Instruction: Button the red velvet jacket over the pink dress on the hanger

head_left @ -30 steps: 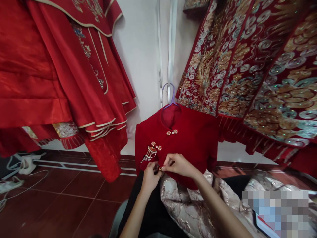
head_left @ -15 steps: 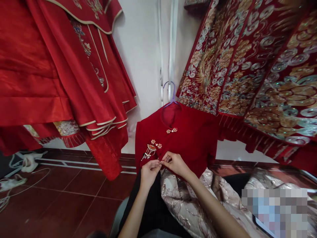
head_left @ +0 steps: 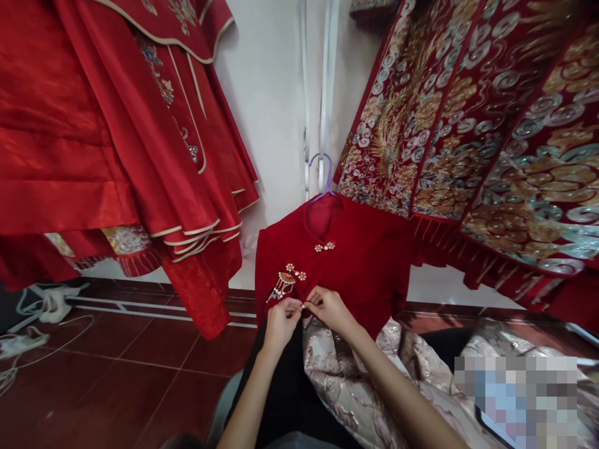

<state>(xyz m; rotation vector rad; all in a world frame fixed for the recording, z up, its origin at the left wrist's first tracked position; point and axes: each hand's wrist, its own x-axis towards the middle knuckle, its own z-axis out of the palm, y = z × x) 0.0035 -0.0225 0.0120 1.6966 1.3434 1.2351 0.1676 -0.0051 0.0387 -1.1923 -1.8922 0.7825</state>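
A dark red mandarin-collar jacket [head_left: 365, 255] hangs in front of me on a purple hanger [head_left: 328, 178]. At its collar sits a flower-shaped pearl button fastening [head_left: 325, 247]; a similar one lies on the slanted front. Below that hangs a fan-shaped brooch [head_left: 286, 279] with beaded tassels. Low on the opening, my left hand [head_left: 282, 323] and my right hand [head_left: 331, 310] meet, fingertips pinched from either side on a small pearl button [head_left: 304, 306]. The fingers largely cover it, so whether it is fastened cannot be made out.
Red garments [head_left: 154, 137] hang at left, and a heavily embroidered red skirt [head_left: 444, 125] at right. A shiny patterned pale fabric [head_left: 346, 374] spreads across my lap. A phone [head_left: 489, 427], partly pixelated, lies lower right. White shoes [head_left: 55, 307] and a cable stand on the tiled floor.
My left fingertips have shifted very slightly away from the right ones, and a little more of the pearl button shows between them. The jacket hangs as before.
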